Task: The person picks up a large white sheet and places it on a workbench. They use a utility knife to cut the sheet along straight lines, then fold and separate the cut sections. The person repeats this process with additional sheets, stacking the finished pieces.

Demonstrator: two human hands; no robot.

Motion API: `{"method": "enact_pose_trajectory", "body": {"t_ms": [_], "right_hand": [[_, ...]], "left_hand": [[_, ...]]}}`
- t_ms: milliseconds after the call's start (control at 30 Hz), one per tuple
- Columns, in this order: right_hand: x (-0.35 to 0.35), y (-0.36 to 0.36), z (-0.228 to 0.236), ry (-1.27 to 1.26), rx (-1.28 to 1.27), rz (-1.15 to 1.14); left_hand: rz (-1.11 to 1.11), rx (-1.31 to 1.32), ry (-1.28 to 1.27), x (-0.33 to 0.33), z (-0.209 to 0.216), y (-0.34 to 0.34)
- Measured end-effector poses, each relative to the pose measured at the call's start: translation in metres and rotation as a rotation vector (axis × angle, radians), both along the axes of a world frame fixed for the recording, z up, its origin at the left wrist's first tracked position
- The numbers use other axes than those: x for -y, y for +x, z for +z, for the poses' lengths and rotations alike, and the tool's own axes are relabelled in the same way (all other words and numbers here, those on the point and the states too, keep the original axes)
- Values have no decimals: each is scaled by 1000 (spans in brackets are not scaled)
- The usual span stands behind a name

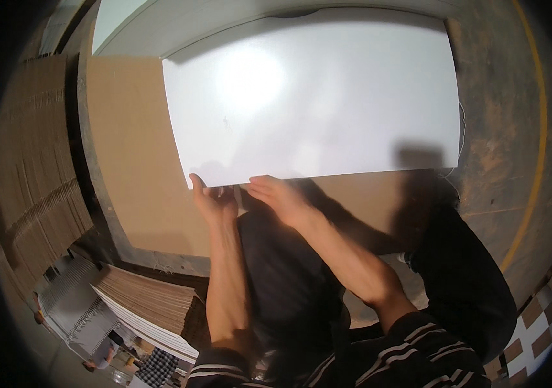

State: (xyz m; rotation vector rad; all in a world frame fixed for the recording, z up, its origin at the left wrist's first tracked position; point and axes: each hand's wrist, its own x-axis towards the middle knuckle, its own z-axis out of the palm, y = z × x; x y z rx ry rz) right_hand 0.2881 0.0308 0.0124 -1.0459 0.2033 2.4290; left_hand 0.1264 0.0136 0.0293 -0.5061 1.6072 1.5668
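White panel (pixel 353 97) lies over brown board (pixel 133 142); left hand (pixel 216 204) half-curled, thumb over near-left corner, right hand (pixel 283 199) with fingers nearly straight at near edge, seemingly steadying it, though whether either grips I can't tell.

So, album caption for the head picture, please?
Left hand and right hand at the near edge of a white panel.

Room lies open above the white sheet (pixel 340 97); a pale panel (pixel 188 31) bars its far edge.
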Motion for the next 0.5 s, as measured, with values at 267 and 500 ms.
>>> {"method": "enact_pose_trajectory", "body": {"t_ms": [267, 500], "right_hand": [[11, -24, -18, -98, -81, -30], [36, 68, -19, 82, 429, -219]], "left_hand": [[-125, -75, 134, 12, -20, -25], [-168, -94, 88, 23, -37, -34]]}}
